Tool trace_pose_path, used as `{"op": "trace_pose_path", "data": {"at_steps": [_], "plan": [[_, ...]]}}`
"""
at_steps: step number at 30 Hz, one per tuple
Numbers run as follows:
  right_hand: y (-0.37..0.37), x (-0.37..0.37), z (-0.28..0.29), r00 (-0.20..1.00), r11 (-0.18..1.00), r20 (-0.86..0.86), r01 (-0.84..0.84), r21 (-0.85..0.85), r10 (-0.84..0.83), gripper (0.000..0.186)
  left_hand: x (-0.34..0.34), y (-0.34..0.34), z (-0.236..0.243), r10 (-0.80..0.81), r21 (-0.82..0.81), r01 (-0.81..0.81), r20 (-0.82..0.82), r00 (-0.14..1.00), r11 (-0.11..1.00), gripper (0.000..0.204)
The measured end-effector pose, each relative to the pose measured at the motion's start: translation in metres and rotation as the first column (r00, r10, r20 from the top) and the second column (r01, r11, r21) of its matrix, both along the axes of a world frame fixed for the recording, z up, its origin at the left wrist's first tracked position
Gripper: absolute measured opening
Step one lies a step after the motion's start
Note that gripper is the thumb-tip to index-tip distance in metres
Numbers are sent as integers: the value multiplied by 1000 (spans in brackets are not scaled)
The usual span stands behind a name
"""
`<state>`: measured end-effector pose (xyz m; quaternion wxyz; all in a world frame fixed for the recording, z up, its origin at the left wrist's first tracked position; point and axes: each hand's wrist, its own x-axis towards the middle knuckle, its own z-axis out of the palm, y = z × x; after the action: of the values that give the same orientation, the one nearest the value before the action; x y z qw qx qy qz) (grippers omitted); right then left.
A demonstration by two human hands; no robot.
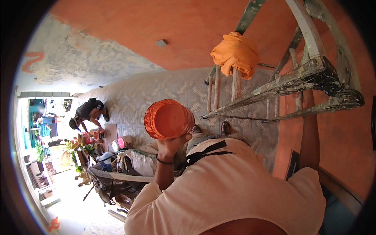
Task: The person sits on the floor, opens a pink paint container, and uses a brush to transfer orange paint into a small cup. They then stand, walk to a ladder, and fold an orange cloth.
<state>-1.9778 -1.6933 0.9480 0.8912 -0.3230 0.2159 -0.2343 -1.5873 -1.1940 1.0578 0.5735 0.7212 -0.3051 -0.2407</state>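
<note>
My left hand [169, 149] is closed around the lower side of an orange plastic bucket [168, 118], held out in front of my body. The bucket's wide mouth faces up, and its inside looks orange; how much it holds is hard to make out. On my right stands a paint-spattered stepladder [270, 91]. My right arm reaches up to it, and my right hand [308, 98] is at the ladder's upper part, its fingers hidden behind a rail. A bundled orange cloth [236, 55] hangs over the far side of the ladder.
Orange-painted walls [188, 31] rise ahead and on the right; a grey patchy wall section [90, 51] is at left. A person [89, 111] bends over containers at far left. Bags and covered furniture [129, 168] crowd my left side. Patterned tiles cover the floor [129, 92].
</note>
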Motion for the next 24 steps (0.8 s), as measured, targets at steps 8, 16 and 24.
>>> {"op": "trace_pose_path", "data": {"at_steps": [8, 16, 24], "plan": [[18, -34, -12, 960, 960, -56, 272, -68, -275, 48, 39, -33, 1, -57, -57, 44, -242, 969, 997, 81], [145, -111, 13, 215, 296, -221, 836, -462, -951, 62, 146, -66, -26, -298, -71, 290, -307, 904, 954, 91], [339, 114, 15, -257, -17, -224, 692, -722, -940, 45, 276, -117, -41, -675, -80, 671, -111, 729, 737, 101]]}}
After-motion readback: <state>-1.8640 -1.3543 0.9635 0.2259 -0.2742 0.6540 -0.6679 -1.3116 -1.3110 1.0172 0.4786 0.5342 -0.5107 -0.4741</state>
